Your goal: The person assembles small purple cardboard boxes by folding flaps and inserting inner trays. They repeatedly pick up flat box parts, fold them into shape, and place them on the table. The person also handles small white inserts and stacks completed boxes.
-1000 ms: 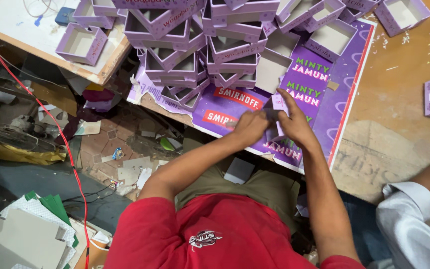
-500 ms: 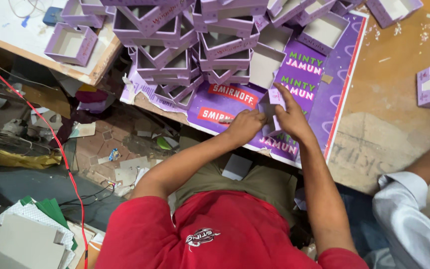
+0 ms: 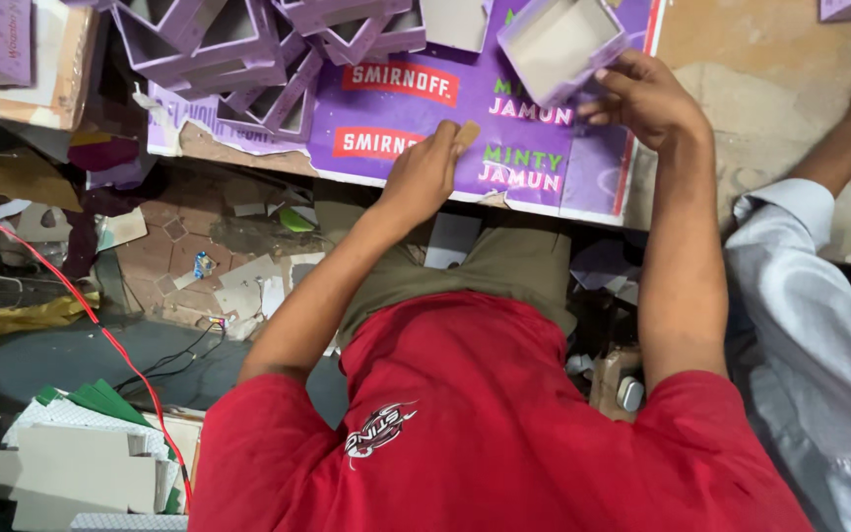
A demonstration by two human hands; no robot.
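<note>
My left hand (image 3: 425, 172) now rests on the purple sheet (image 3: 396, 128) near the tabletop's front edge, fingers curled around a small tan card piece (image 3: 467, 133). My right hand (image 3: 647, 99) has lifted a purple box (image 3: 561, 44), fingers closed on its corner, where earlier both hands met over the sheet. A sleeve (image 3: 819, 286) sits rightmost.

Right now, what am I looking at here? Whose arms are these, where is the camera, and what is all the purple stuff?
The camera sits on a person's head and looks down, so you see their red shirt and both arms. No machine is involved. The right hand holds a small open purple box. The left hand pinches a little tan piece over a large purple printed sheet on the worktable. More purple boxes are piled at top left. A neighbour's white sleeve shows on the right.
</note>
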